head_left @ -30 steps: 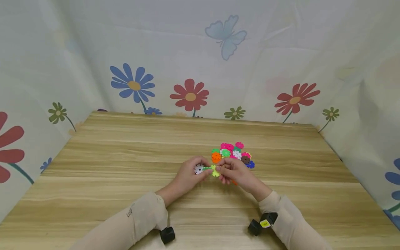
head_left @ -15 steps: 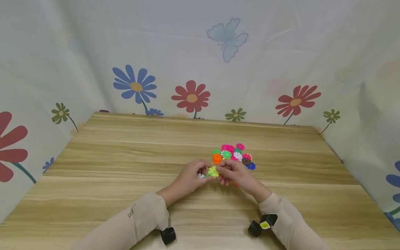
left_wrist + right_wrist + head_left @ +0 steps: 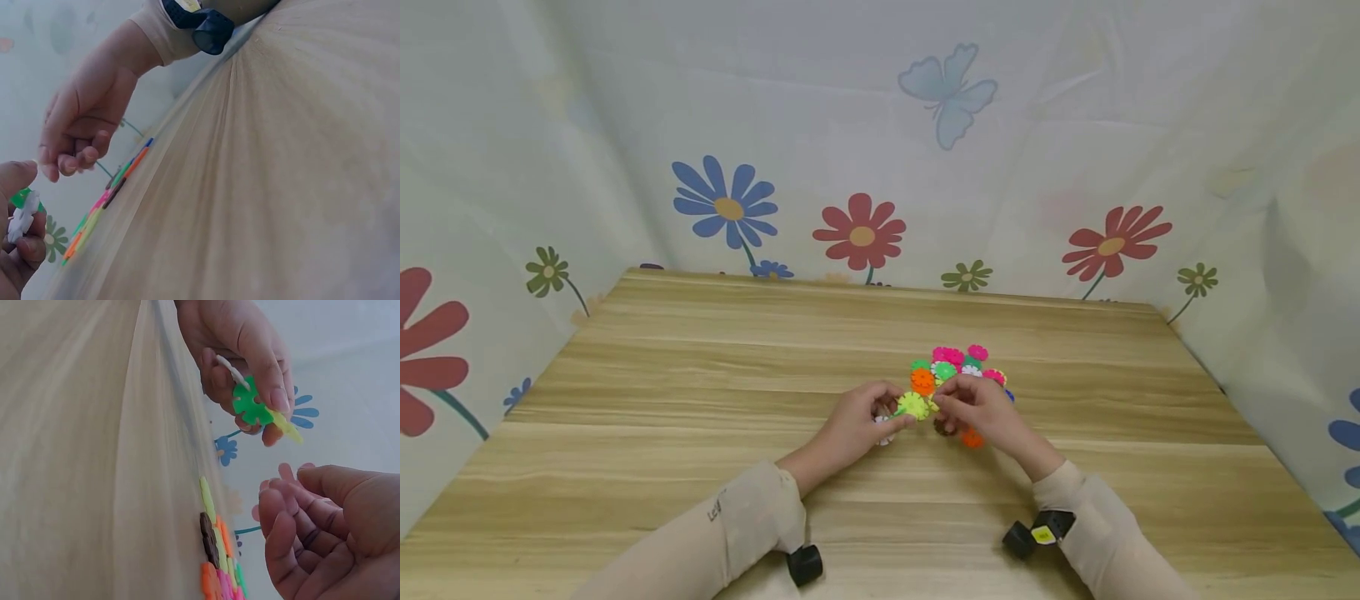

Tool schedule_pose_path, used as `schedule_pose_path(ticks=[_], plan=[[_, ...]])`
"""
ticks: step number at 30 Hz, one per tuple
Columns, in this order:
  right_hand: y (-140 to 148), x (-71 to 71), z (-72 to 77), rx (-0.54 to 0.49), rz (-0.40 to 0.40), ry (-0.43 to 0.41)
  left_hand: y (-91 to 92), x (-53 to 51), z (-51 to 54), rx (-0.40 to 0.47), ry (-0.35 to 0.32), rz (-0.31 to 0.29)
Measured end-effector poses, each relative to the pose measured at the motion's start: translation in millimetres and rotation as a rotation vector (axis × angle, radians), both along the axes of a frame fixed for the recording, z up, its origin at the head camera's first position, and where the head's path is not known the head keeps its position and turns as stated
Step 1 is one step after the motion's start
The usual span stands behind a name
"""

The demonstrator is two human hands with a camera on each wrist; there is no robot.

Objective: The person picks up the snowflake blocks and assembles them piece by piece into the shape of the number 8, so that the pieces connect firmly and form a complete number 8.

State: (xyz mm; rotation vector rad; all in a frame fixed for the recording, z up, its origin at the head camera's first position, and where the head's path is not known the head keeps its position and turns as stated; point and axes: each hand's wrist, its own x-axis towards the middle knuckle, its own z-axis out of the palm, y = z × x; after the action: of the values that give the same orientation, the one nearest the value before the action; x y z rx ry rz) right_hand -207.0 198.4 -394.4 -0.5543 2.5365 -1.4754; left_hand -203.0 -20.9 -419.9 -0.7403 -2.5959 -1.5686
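My left hand (image 3: 853,421) pinches a short chain of joined plastic snowflake discs. A yellow disc (image 3: 913,406) forms its right end, a green disc (image 3: 251,403) sits in the middle, and a white disc (image 3: 24,217) is at the other end, partly covered by the fingers. Just to the right, my right hand (image 3: 985,410) hovers with loosely bent fingers. In the right wrist view a gap separates its fingertips from the yellow disc, and nothing shows between them.
Beyond the right hand, a pile of loose discs (image 3: 946,355) in pink, orange, green, white and other colours lies on the wooden table (image 3: 737,350). An orange disc (image 3: 972,437) lies under the right hand, with a brown disc (image 3: 943,427) beside it.
My right hand has let go of the yellow disc and shifted a little to the right. The joined discs have tilted in my left hand, the yellow one now facing up more.
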Motion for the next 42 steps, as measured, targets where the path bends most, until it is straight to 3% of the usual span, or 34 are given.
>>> schedule_pose_path(ticks=[5,10,21,32,37,42], plan=[[4.6,-0.6,2.3,0.112,-0.023,0.091,0.0,0.4,2.2,0.009,-0.067,0.012],[6.4,-1.5,4.9,0.274,-0.038,0.178,-0.4,-0.7,0.2,0.079,-0.148,-0.012],[8.6,-0.9,3.8,0.477,0.023,0.197,-2.6,1.4,4.5,0.122,-0.247,-0.081],[4.9,0.6,1.1,0.559,0.007,0.186,-1.5,0.5,1.4,0.068,-0.183,-0.081],[5.2,1.4,1.4,0.544,0.006,0.182,-1.6,0.3,0.7,0.027,-0.138,-0.089],[6.0,2.1,2.5,0.508,0.022,0.201,-1.9,0.5,0.0,-0.035,-0.054,-0.054]])
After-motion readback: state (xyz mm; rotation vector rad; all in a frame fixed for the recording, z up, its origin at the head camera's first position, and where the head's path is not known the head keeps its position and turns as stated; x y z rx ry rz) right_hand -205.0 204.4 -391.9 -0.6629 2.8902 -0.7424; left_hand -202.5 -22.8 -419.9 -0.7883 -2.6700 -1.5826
